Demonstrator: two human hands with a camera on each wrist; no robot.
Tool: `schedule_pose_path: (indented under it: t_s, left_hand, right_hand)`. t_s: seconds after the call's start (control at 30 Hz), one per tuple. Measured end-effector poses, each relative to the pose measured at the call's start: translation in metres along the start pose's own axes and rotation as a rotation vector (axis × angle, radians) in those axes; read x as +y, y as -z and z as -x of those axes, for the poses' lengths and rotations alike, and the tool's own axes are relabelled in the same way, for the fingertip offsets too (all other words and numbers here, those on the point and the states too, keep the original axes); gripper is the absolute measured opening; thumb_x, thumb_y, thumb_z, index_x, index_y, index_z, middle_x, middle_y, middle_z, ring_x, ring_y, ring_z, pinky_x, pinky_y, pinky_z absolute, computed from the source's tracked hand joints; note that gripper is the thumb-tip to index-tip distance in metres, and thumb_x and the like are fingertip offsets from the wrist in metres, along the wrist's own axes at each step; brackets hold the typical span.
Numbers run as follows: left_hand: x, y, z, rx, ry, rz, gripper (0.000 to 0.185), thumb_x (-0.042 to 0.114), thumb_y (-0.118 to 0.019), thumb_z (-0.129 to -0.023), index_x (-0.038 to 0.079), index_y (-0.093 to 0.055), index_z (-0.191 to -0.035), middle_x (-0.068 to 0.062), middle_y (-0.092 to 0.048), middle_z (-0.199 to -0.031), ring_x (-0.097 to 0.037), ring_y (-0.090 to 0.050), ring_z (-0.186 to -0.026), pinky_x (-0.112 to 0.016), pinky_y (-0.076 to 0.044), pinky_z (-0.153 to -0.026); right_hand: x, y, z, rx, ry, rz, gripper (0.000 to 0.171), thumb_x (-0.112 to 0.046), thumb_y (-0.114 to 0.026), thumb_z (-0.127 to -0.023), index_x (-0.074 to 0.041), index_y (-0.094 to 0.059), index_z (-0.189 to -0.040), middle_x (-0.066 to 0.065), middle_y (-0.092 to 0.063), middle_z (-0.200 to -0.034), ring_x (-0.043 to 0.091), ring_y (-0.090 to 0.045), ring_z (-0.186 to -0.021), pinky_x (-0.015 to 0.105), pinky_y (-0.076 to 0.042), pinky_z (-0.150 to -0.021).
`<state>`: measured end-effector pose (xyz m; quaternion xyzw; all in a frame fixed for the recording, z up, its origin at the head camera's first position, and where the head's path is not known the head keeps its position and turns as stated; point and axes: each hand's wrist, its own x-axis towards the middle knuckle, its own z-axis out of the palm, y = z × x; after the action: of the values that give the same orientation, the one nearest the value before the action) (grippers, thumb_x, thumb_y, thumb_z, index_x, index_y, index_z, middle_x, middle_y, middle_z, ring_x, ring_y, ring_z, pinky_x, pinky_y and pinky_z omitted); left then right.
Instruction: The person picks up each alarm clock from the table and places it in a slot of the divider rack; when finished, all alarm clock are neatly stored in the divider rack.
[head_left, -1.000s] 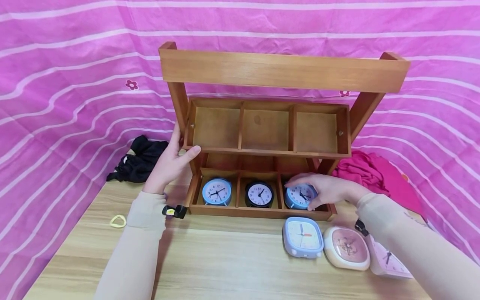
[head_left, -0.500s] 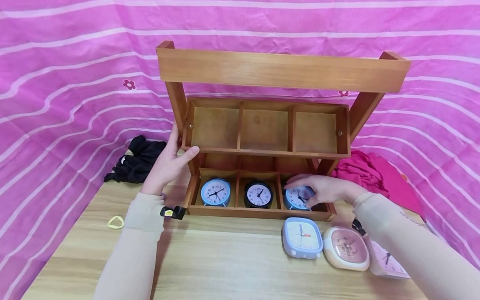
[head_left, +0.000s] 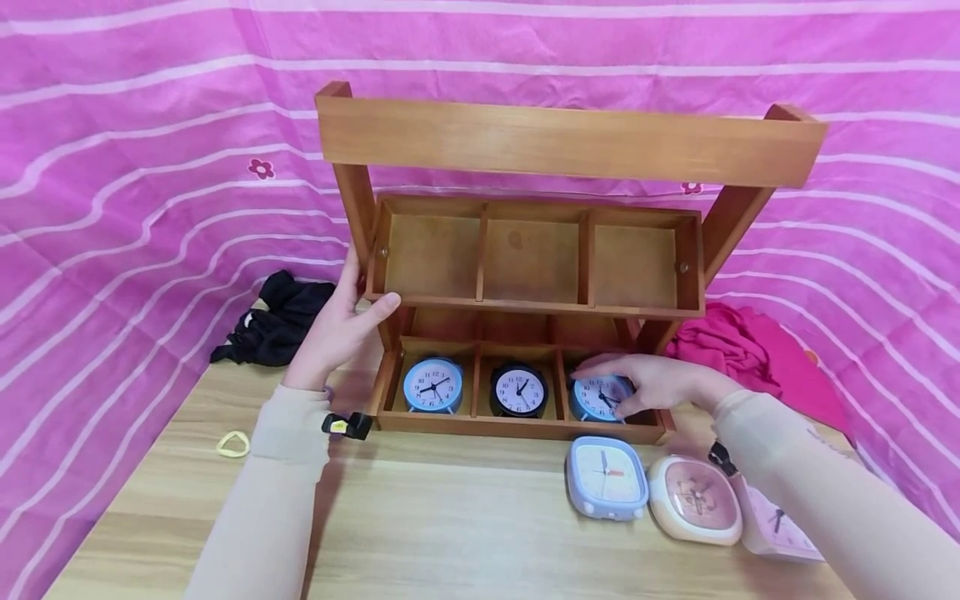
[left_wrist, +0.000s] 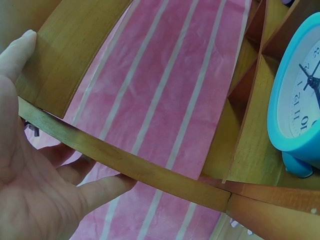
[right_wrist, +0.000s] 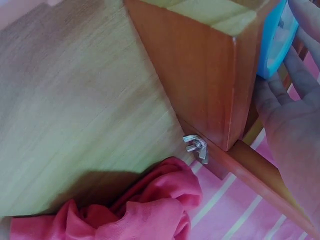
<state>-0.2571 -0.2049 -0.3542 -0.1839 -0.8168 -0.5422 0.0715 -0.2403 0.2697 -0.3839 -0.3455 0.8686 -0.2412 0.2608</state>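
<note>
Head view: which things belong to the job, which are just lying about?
Job, as I read it:
wooden rack, held by left hand
right blue clock, pinched by right hand
left blue clock and black clock, in the rack
lavender clock, cream-and-pink clock, pink clock: probably too

Apparently just lying about:
black cloth
magenta cloth
yellow loop

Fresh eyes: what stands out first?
Probably the tiered brown wooden rack, central in the head view before a pink striped cloth. Its bottom front row holds a round black clock between two round blue clocks, the rightmost gripped by the right hand. Three pastel clocks sit front right on the pale wood-grain table.
</note>
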Motion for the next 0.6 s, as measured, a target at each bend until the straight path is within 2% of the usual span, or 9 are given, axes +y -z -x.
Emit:
schedule_pose_path:
  t_s: [0.33, 0.5, 0.6]
  left_hand:
    - [0.000, 0.000, 0.000, 0.003, -0.023, 0.015, 0.096, 0.034, -0.071, -0.100, 0.051, -0.002, -0.164, 0.005, -0.014, -0.174, -0.032, -0.023, -0.157, -0.069, -0.023, -0.120]
    - [-0.001, -0.001, 0.000, 0.000, -0.015, 0.003, 0.097, 0.034, -0.071, -0.100, 0.049, -0.001, -0.165, 0.004, -0.013, -0.174, -0.031, -0.022, -0.158, -0.070, -0.019, -0.121]
    - [0.001, 0.001, 0.000, 0.000, -0.007, -0.012, 0.097, 0.036, -0.071, -0.100, 0.050, 0.000, -0.165, 0.006, -0.012, -0.174, -0.030, -0.021, -0.158, -0.069, -0.019, -0.122]
  right_hand:
    - [-0.005, -0.003, 0.001, -0.005, -0.022, 0.005, 0.069, -0.013, -0.073, -0.095, -0.009, -0.045, -0.158, 0.019, -0.040, -0.162, 0.047, -0.036, -0.147, 0.068, -0.035, -0.115]
    - [-0.018, -0.005, 0.009, 0.103, -0.009, 0.054, 0.069, -0.018, -0.076, -0.094, -0.010, -0.049, -0.156, 0.018, -0.045, -0.159, 0.045, -0.043, -0.142, 0.064, -0.044, -0.110]
    - [-0.030, -0.005, 0.016, 0.175, 0.065, 0.073, 0.068, -0.020, -0.078, -0.092, -0.014, -0.052, -0.155, 0.014, -0.046, -0.159, 0.042, -0.046, -0.142, 0.063, -0.048, -0.106]
